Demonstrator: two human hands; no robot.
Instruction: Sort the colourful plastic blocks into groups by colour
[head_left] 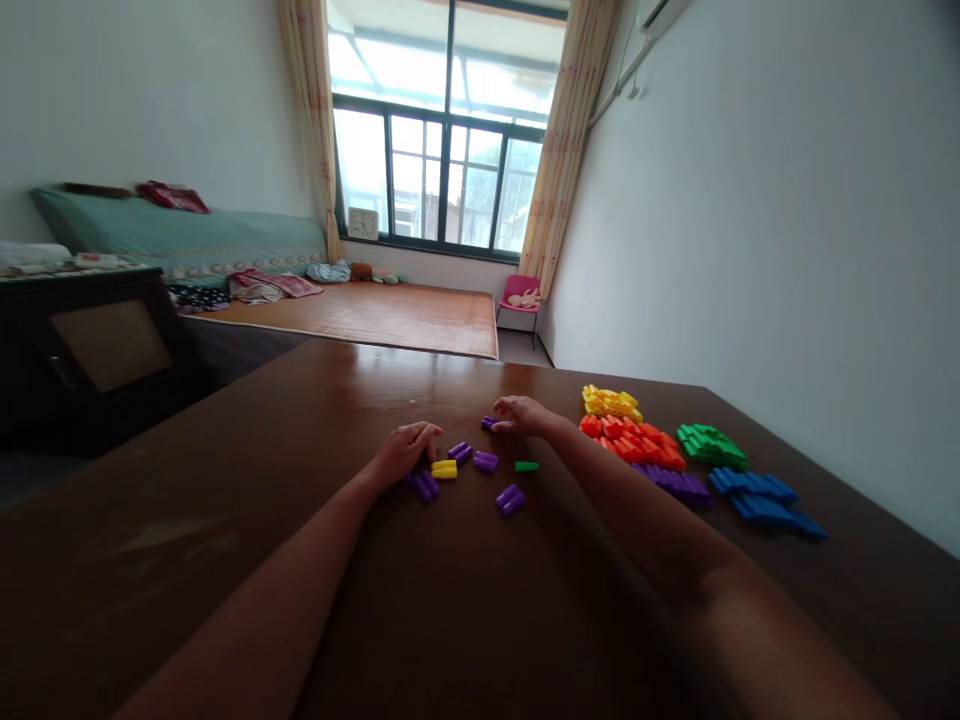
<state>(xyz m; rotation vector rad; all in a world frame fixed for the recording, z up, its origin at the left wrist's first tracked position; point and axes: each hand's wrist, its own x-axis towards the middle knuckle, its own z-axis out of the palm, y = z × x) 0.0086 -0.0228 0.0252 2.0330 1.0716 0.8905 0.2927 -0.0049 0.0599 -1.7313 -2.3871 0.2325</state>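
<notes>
My right hand (523, 415) reaches over the table, its fingertips closed about a purple plastic block (487, 423) shaped like two joined tubes. My left hand (406, 450) rests on the tabletop with loosely bent, parted fingers and no visible object in it. Just beside its fingertips lies a yellow block (444, 469), with a purple pair (426, 486) below. Between the hands are two more purple blocks, one farther off (460, 453) and one nearer the middle (485, 461). A single green piece (526, 467) lies under my right wrist, and another purple block (511, 499) sits closer to me.
Sorted piles stand on the right of the brown table (225, 540): yellow (611, 402), orange (634, 441), green (711, 446), purple (675, 484) and blue (765, 498). My right forearm passes in front of some. Beyond are a bed (397, 310) and a pink chair (519, 290).
</notes>
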